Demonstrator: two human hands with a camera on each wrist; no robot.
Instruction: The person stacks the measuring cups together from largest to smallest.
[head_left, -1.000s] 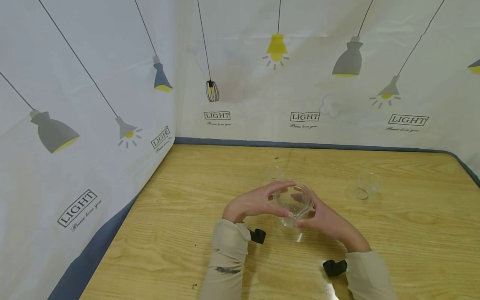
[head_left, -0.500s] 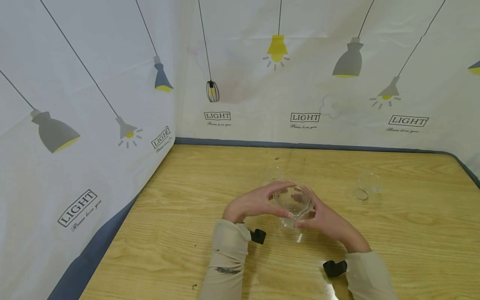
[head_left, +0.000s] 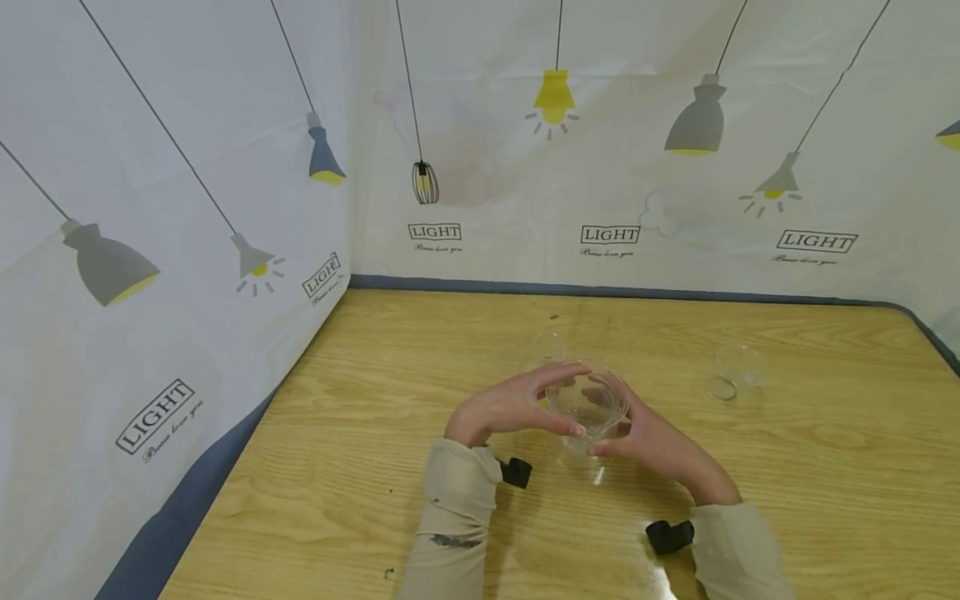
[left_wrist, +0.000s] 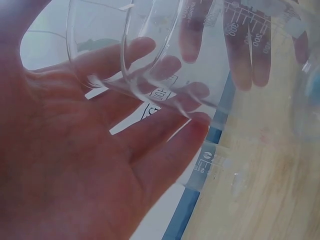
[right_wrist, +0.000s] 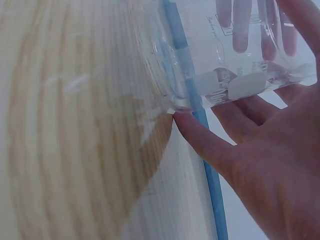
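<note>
Lower centre of the head view: one transparent glass beaker, held between my two hands. My left hand, left of it: thumb and fingers curled round the wall near the rim. My right hand, right of it: likewise curled round the glass, thumb on the near side. Underneath: one wood-grain table; whether the base rests on it, I cannot tell. Behind the beaker, slightly left: one faint transparent vessel. Right of centre, well apart from my grip: transparent glassware, form too faint to tell. Bottom: two beige sleeves, two black wrist mounts. Upper half: white backdrop, printed with pendant lamps and LIGHT.

Left wrist view: the beaker across the top, printed graduations at upper right, 200 and 300 legible; fingers show through the glass. Just below centre: one small graduated vessel.

Right wrist view: the beaker at upper right, bearing a white label patch; one of my fingertips touches its base edge.
</note>
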